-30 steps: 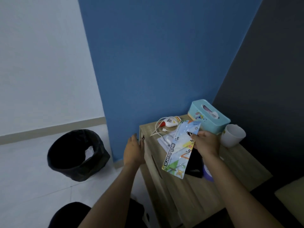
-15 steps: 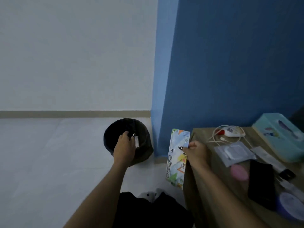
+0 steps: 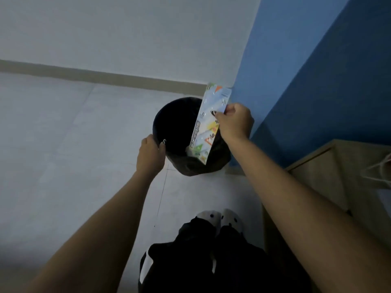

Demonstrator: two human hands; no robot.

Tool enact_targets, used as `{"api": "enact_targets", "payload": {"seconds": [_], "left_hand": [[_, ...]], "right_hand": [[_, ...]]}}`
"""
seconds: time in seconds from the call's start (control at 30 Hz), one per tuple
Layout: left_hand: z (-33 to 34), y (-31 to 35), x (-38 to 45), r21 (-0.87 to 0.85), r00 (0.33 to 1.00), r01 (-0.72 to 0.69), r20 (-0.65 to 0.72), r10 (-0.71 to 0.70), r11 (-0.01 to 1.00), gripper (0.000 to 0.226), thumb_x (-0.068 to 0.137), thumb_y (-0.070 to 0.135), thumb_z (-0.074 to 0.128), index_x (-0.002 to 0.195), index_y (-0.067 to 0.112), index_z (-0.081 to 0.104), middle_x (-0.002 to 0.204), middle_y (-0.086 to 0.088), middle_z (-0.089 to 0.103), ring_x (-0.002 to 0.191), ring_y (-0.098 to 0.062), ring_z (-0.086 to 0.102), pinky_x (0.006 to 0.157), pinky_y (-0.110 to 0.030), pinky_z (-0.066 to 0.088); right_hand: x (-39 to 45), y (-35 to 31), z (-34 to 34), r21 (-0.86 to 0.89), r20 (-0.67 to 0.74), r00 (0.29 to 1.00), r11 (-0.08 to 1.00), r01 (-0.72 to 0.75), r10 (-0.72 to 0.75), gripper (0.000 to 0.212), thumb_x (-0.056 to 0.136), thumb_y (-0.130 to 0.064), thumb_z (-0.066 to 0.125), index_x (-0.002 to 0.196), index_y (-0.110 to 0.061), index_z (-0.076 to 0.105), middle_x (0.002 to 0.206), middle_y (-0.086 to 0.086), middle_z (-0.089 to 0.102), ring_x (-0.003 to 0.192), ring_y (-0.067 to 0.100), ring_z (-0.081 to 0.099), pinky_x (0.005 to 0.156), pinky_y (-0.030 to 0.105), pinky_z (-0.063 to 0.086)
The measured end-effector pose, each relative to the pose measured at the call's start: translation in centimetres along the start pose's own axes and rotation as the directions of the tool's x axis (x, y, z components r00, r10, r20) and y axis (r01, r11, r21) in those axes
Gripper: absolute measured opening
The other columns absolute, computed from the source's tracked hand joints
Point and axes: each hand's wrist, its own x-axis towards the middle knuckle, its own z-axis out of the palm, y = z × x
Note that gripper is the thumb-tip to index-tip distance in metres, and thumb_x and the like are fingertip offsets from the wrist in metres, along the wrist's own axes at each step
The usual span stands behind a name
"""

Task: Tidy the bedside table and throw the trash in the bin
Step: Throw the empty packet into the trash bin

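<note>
Over the bin:
right hand: fingers pinching the packet
left hand: fingers curled on the rim

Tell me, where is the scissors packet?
The right hand holds the scissors packet over the black bin, beside the blue wall.

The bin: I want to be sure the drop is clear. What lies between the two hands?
In the head view, only the bin's dark open mouth lies between the left hand on its rim and the right hand holding the scissors packaging.
</note>
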Motion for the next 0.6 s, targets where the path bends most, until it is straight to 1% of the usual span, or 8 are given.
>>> {"api": "enact_targets", "payload": {"seconds": [0.07,0.13,0.23,0.33,0.43,0.47,0.53,0.6], "left_hand": [[0.8,-0.7,1.3,0.018,1.000,0.023,0.012,-0.024,1.000,0.047,0.100,0.028,0.041,0.135,-0.004,0.036,0.141,-0.024,0.039,0.127,-0.039,0.043,0.100,-0.045,0.038],[1.6,-1.3,2.5,0.028,0.998,0.050,0.021,-0.051,0.998,0.049,0.100,0.029,0.040,0.136,-0.004,0.034,0.142,-0.024,0.039,0.128,-0.039,0.042,0.101,-0.045,0.037],[2.7,-1.9,4.0,0.037,0.997,0.069,0.026,-0.070,0.997,0.045,0.100,0.030,0.040,0.131,-0.003,0.039,0.135,-0.024,0.044,0.121,-0.039,0.046,0.095,-0.044,0.039],[3.9,-2.4,5.0,0.028,0.998,0.058,0.031,-0.059,0.998,0.038,0.098,0.028,0.041,0.123,0.000,0.044,0.126,-0.022,0.050,0.112,-0.038,0.051,0.087,-0.042,0.042],[4.9,-2.6,5.5,0.012,0.998,0.047,0.042,-0.048,0.999,0.039,0.097,0.025,0.041,0.128,0.002,0.042,0.125,-0.021,0.051,0.112,-0.037,0.052,0.087,-0.041,0.043],[5.1,-2.6,5.5,0.011,0.998,0.044,0.041,-0.044,0.999,0.040,0.097,0.024,0.041,0.130,0.003,0.040,0.126,-0.021,0.051,0.112,-0.036,0.052,0.088,-0.041,0.043],[5.3,-2.5,5.6,0.011,0.999,0.042,0.033,-0.042,0.999,0.041,0.097,0.023,0.041,0.132,0.003,0.038,0.128,-0.021,0.051,0.114,-0.037,0.052,0.088,-0.042,0.043],[5.3,-2.3,5.6,0.017,0.999,0.042,0.026,-0.042,0.999,0.043,0.097,0.023,0.042,0.134,0.002,0.036,0.129,-0.022,0.050,0.115,-0.038,0.051,0.087,-0.042,0.042]], "right_hand": [[1.6,0.2,2.4,0.018,0.001,1.000,1.000,-0.001,0.001,0.014,0.083,-0.019,0.071,0.091,-0.009,0.067,0.092,-0.001,0.069,0.075,0.012,0.059,0.049,0.012,0.038],[3.0,1.0,4.4,0.007,0.003,1.000,1.000,-0.024,0.024,0.014,0.085,-0.019,0.069,0.095,-0.010,0.067,0.096,-0.001,0.070,0.077,0.012,0.058,0.045,0.011,0.034],[4.4,3.1,7.2,-0.026,0.016,0.998,0.997,-0.067,0.068,0.017,0.085,-0.019,0.069,0.098,-0.009,0.068,0.104,0.003,0.072,0.087,0.017,0.065,0.058,0.020,0.043],[5.2,5.0,9.1,-0.040,0.034,0.994,0.994,-0.105,0.107,0.017,0.086,-0.019,0.068,0.099,-0.008,0.069,0.103,0.004,0.072,0.081,0.014,0.061,0.052,0.016,0.038],[5.5,6.4,10.3,-0.031,0.043,0.992,0.992,-0.121,0.122,0.018,0.086,-0.019,0.068,0.099,-0.007,0.069,0.101,0.004,0.071,0.081,0.013,0.060,0.053,0.015,0.037],[5.4,6.8,10.6,-0.023,0.059,0.990,0.992,-0.123,0.125,0.018,0.086,-0.019,0.068,0.100,-0.007,0.068,0.102,0.005,0.071,0.082,0.013,0.060,0.056,0.014,0.039],[5.1,7.4,10.9,-0.020,0.100,0.986,0.991,-0.129,0.130,0.018,0.085,-0.018,0.069,0.101,-0.008,0.068,0.102,0.005,0.071,0.085,0.013,0.061,0.066,0.019,0.044],[4.8,7.7,10.7,-0.051,0.127,0.985,0.992,-0.115,0.121,0.014,0.086,-0.015,0.068,0.099,-0.010,0.068,0.101,0.004,0.071,0.085,0.011,0.059,0.071,0.021,0.046]]}}
